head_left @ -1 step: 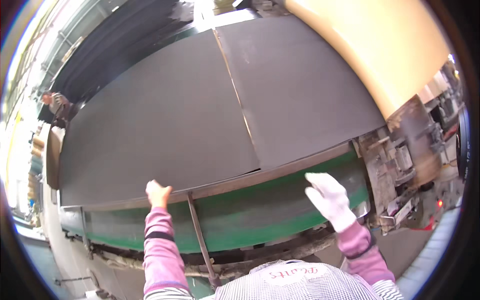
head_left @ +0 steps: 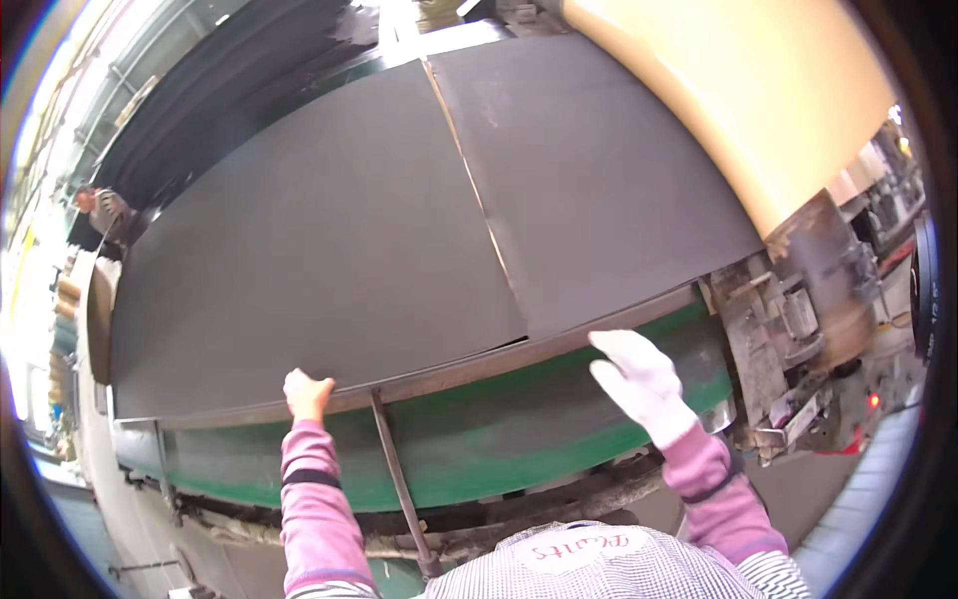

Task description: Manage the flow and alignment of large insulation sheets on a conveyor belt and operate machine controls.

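A wide dark grey sheet point(head_left: 299, 250) lies flat before me, beside a second dark sheet point(head_left: 589, 180). A narrow gap point(head_left: 479, 198) runs between them from far to near. My left hand point(head_left: 307, 395), bare, is at the near edge of the left sheet, its thumb apart from its fingers and touching the edge. In a white glove, my right hand point(head_left: 644, 384) hovers over the green and dark belt point(head_left: 519, 439) below the right sheet's near edge. Its fingers are stretched out with the thumb apart, and it holds nothing.
A large tan roll or curved sheet point(head_left: 758, 90) rises at the far right. Machine parts point(head_left: 788, 329) stand at the belt's right end. A metal rail point(head_left: 449, 374) runs along the near edge, with an upright bar point(head_left: 399, 479) below it. Another person point(head_left: 108, 212) is at the far left.
My right hand has moved a little left and up. My left hand has shifted slightly left and down. The gap's near end sits slightly farther right along the rail.
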`<state>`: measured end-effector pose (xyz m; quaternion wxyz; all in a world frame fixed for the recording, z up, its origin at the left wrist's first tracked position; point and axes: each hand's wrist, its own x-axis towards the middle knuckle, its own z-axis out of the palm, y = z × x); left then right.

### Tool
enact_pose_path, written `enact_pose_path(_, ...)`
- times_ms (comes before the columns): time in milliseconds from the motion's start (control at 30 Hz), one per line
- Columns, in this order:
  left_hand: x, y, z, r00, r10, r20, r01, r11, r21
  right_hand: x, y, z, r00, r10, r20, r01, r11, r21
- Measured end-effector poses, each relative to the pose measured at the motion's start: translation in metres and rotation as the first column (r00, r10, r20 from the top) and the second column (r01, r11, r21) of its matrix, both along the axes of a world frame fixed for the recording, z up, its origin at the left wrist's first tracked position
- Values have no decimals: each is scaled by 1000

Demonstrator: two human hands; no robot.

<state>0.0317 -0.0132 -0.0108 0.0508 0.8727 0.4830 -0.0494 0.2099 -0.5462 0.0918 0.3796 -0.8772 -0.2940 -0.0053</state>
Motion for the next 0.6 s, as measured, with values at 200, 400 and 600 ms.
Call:
enact_pose_path(200, -4, 5, -15, 998, -66, 10, 66, 996, -54, 77, 96, -24, 997, -74, 8, 64, 796, -602)
enact_pose_path(400, 28, -63, 7, 919, -245, 308, 348, 872, -344, 126, 66, -43, 966, -255, -30, 169, 719, -674)
enact_pose_path(600, 19, -53, 15, 759, -346, 552, 574, 755, -316, 181, -12, -67, 958, -268, 102, 263, 680, -684)
